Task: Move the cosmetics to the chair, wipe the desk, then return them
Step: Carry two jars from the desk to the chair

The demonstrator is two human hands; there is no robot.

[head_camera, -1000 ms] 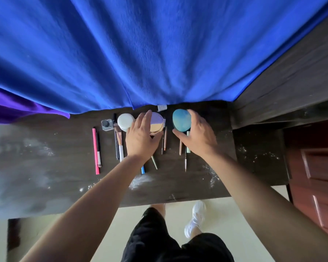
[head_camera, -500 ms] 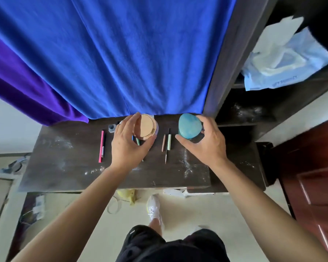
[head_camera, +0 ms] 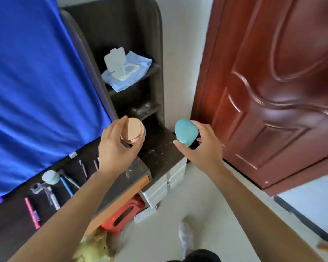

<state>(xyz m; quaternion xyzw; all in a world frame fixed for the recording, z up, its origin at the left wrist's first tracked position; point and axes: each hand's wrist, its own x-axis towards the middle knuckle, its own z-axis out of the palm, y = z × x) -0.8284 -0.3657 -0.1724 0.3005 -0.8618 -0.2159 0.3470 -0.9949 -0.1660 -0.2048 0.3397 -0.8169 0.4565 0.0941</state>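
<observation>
While the left hand (head_camera: 115, 151) grips a round rose-gold compact (head_camera: 133, 131) above the right end of the dusty worktop (head_camera: 130, 174), the right hand (head_camera: 204, 147) clasps a turquoise case (head_camera: 186, 131) in the air nearer the red door (head_camera: 273, 91), and a pink pen (head_camera: 32, 212) lies on the worktop.

Your view is bright and evenly lit by soft, diffuse light, with only faint shadows. The red door (head_camera: 273, 103) carries pale glossy highlights along its moulded panels. The blue curtain (head_camera: 36, 91) reads strongly saturated. Wide-angle distortion bows the door and the shelf unit (head_camera: 156, 53) towards the edges. The pens (head_camera: 66, 184) on the worktop (head_camera: 4, 227) at lower left look smeared and soft, as do the corners.
</observation>
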